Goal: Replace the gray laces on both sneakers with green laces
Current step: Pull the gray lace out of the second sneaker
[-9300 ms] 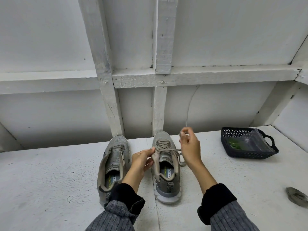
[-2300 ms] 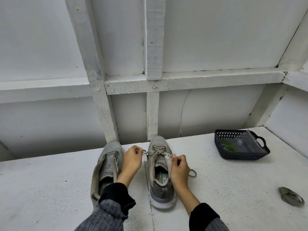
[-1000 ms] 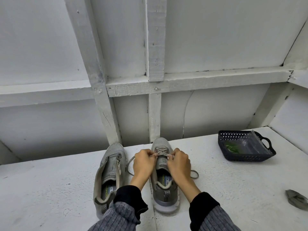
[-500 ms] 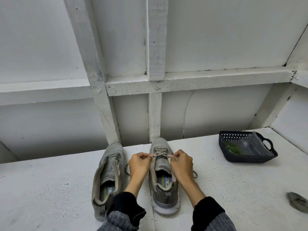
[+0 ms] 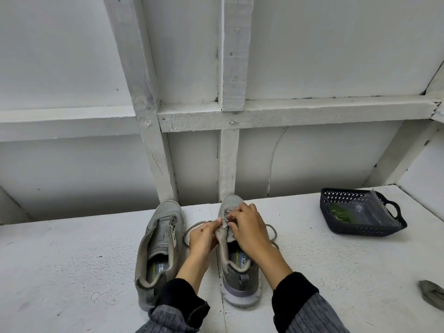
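Two hands meet over the laced sneaker (image 5: 240, 265), which stands on the rough white painted shelf (image 5: 336, 272). Left hand (image 5: 204, 236) curls its fingers and pinches the flat gray lace (image 5: 272, 230) near the upper eyelets. Right hand (image 5: 249, 227) arches over the tongue, fingertips bent onto the same lace; exactly what they pinch I cannot tell. Loose lace loops lie on either side of this sneaker. Just left of it stands the unlaced sneaker (image 5: 159, 243), gray mesh. Well right of it sits a dark perforated plastic basket (image 5: 360, 230) holding green laces (image 5: 341, 216) in clear wrapping. A crumpled gray lace bundle (image 5: 432, 293) lies further right.
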`<state>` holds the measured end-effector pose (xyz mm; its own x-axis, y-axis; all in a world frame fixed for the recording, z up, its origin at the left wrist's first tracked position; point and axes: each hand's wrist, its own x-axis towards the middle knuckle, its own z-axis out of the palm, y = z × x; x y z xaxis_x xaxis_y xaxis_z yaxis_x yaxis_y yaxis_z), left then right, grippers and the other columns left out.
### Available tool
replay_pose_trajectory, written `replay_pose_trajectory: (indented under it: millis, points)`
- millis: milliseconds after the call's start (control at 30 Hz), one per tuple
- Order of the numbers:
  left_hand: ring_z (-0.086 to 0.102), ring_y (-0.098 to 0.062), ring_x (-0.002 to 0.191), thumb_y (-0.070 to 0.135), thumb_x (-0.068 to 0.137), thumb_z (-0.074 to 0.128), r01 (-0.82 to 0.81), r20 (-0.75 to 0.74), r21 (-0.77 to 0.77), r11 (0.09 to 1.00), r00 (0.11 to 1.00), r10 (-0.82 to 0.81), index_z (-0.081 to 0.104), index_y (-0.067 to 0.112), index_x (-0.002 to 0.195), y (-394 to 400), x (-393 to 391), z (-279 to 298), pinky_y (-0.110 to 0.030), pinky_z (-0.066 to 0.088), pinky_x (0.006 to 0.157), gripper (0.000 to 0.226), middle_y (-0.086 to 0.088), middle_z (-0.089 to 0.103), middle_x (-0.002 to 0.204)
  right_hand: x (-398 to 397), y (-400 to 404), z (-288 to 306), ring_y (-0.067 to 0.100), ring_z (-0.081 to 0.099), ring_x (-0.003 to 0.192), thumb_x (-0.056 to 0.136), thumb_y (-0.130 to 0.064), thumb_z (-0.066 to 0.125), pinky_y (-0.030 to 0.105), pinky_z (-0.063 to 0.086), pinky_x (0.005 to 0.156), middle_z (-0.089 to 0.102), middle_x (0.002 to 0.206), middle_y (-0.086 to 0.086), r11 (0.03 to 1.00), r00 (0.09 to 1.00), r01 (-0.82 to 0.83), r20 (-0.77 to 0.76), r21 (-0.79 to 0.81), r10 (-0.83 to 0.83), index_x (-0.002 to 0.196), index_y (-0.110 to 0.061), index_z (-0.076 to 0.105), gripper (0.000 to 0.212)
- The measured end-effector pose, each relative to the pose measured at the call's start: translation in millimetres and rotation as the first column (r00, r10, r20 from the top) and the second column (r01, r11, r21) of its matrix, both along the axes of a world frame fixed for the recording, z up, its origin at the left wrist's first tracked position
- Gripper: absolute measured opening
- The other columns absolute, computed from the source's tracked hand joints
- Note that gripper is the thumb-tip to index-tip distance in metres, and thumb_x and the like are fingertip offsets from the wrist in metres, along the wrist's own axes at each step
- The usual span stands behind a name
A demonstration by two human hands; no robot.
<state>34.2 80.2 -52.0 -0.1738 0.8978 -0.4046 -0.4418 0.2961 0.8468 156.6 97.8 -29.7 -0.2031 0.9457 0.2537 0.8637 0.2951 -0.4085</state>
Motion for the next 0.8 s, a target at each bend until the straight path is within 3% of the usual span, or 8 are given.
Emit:
replay_pose_trajectory:
  millis: [167, 367, 433, 500, 567, 600, 700, 800]
  points:
    - [0.056, -0.019, 0.067, 0.005, 0.087, 0.066, -0.040, 0.003, 0.017, 0.999, 0.999, 0.040, 0.060, 0.005, 0.071, -1.4, -0.4, -2.1, -0.020, 0.050, 0.055, 0.016, -0.013, 0.057, 0.077, -4.0, 3.6, -5.3, 0.022, 0.042, 0.113, 0.097, -0.023, 0.050, 0.032, 0.036, 0.093, 0.056, 0.119, -0.001, 0.999, 0.991, -0.032, 0.127, -0.024, 0.035, 0.112, -0.018, 0.060, 0.019]
    - [0.048, -0.014, 0.056, 0.007, 0.085, 0.069, -0.090, -0.043, 0.012, 0.996, 0.995, 0.090, 0.058, 0.009, 0.056, -1.0, 2.2, -5.1, -0.020, 0.042, 0.053, 0.031, -0.003, 0.052, 0.056, 2.5, -5.7, -6.2, 0.016, 0.049, 0.089, 0.098, -0.021, 0.048, 0.031, 0.039, 0.074, 0.057, 0.094, -0.005, 0.973, 0.935, 0.223, -0.297, 0.063, -0.195, 0.094, -0.019, 0.054, 0.007]
    - [0.048, -0.014, 0.057, 0.007, 0.084, 0.070, -0.099, -0.053, 0.007, 0.995, 0.994, 0.099, 0.058, 0.008, 0.057, -0.3, 2.4, -6.7, -0.022, 0.041, 0.054, 0.030, -0.006, 0.052, 0.058, 6.6, -7.5, -8.9, 0.019, 0.056, 0.084, 0.098, -0.022, 0.048, 0.032, 0.040, 0.068, 0.058, 0.089, -0.003, 0.917, 0.778, 0.390, -0.504, -0.082, -0.376, 0.093, -0.018, 0.051, 0.007]
    - [0.049, -0.016, 0.059, 0.008, 0.084, 0.070, -0.099, -0.059, 0.005, 0.995, 0.993, 0.099, 0.058, 0.007, 0.059, 0.1, 2.7, -7.1, -0.024, 0.041, 0.056, 0.028, -0.008, 0.052, 0.065, 12.7, -5.5, -12.8, 0.023, 0.058, 0.083, 0.097, -0.017, 0.051, 0.029, 0.038, 0.067, 0.061, 0.090, 0.003, 0.822, 0.521, 0.473, -0.651, -0.317, -0.551, 0.095, -0.011, 0.054, 0.007]
    - [0.050, -0.016, 0.060, 0.008, 0.084, 0.071, -0.101, -0.067, -0.001, 0.995, 0.993, 0.101, 0.060, 0.007, 0.061, 1.1, 2.6, -8.0, -0.024, 0.042, 0.057, 0.025, -0.010, 0.052, 0.071, 20.2, -3.1, -18.0, 0.022, 0.055, 0.083, 0.096, -0.012, 0.053, 0.026, 0.036, 0.070, 0.063, 0.096, 0.010, 0.732, 0.337, 0.434, -0.659, -0.525, -0.673, 0.097, -0.006, 0.059, 0.009]
    - [0.051, -0.015, 0.061, 0.008, 0.084, 0.071, -0.101, -0.067, 0.000, 0.995, 0.993, 0.101, 0.060, 0.007, 0.061, 1.1, 2.4, -8.0, -0.024, 0.043, 0.058, 0.025, -0.011, 0.052, 0.072, 23.6, -2.7, -20.6, 0.023, 0.054, 0.083, 0.095, -0.011, 0.053, 0.025, 0.037, 0.071, 0.064, 0.097, 0.012, 0.701, 0.312, 0.402, -0.632, -0.588, -0.709, 0.095, -0.006, 0.061, 0.010]
    - [0.050, -0.014, 0.059, 0.007, 0.084, 0.070, -0.092, -0.060, 0.012, 0.996, 0.994, 0.092, 0.058, 0.008, 0.059, 1.4, 2.0, -8.8, -0.022, 0.044, 0.055, 0.028, -0.010, 0.050, 0.071, 28.0, -0.9, -22.3, 0.026, 0.057, 0.089, 0.091, -0.007, 0.053, 0.027, 0.041, 0.074, 0.066, 0.103, 0.013, 0.702, 0.427, 0.418, -0.557, -0.576, -0.712, 0.094, -0.008, 0.063, 0.011]
    - [0.051, -0.016, 0.062, 0.007, 0.083, 0.071, -0.091, -0.056, 0.011, 0.996, 0.994, 0.092, 0.060, 0.007, 0.061, 2.8, 0.7, -10.7, -0.020, 0.045, 0.055, 0.025, -0.010, 0.051, 0.073, 22.6, 0.1, -6.0, 0.026, 0.057, 0.100, 0.086, 0.000, 0.052, 0.032, 0.045, 0.079, 0.061, 0.109, 0.007, 0.840, 0.631, 0.451, -0.557, -0.303, -0.540, 0.106, -0.010, 0.062, 0.024]
